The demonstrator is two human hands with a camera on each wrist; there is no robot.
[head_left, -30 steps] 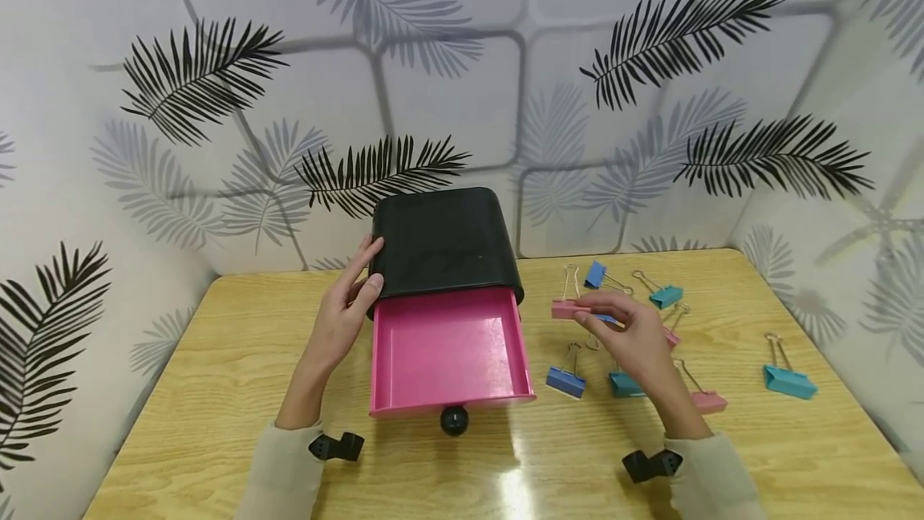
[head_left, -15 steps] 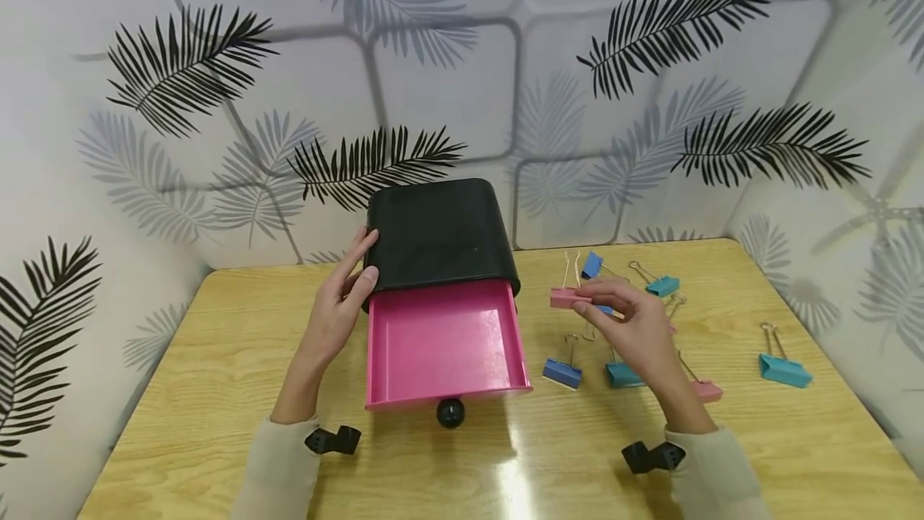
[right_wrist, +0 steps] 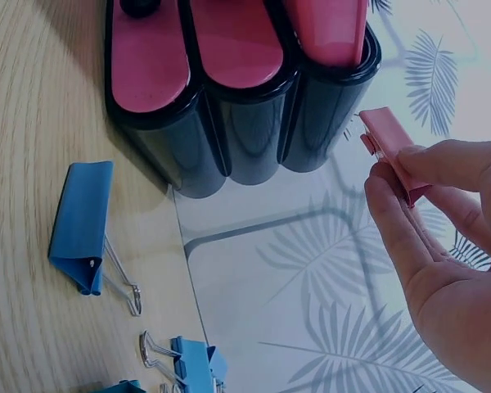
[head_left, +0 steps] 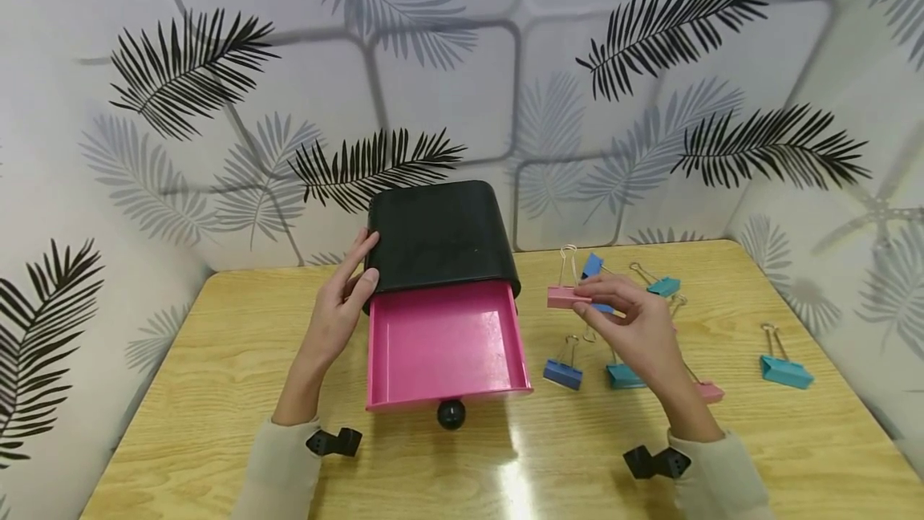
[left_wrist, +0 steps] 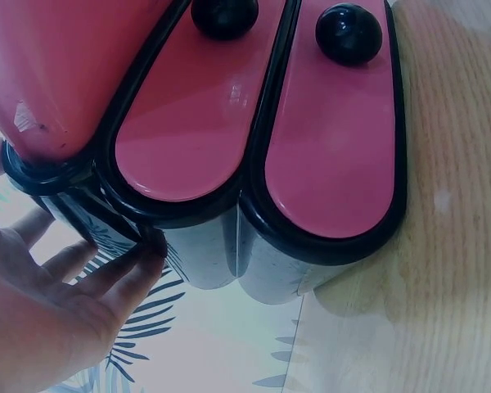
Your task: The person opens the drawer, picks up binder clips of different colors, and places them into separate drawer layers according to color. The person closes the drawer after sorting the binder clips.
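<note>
A black drawer unit (head_left: 440, 235) with pink drawers stands on the table, its top drawer (head_left: 443, 347) pulled out and bare inside. My left hand (head_left: 339, 295) rests against the unit's left side, fingers fairly straight and thumb near the top front edge. In the left wrist view, the fingers of that hand (left_wrist: 61, 303) touch the black casing. To the right of the unit, my right hand (head_left: 628, 319) pinches a pink binder clip (head_left: 559, 297) by one end, held above the table with its wire handles upward. The right wrist view shows this binder clip (right_wrist: 390, 147) between thumb and fingers.
Several binder clips lie right of the unit, among them a dark blue one (head_left: 562, 374), a teal one (head_left: 786, 371) at the far right and a pink one (head_left: 711, 392) partly behind the right forearm. A black knob (head_left: 451, 414) sticks out below the open drawer's front. A patterned wall stands behind.
The head view has shifted slightly. The right hand still holds the pink binder clip almost in place, its body a touch further left. The left hand and the drawer stay put.
</note>
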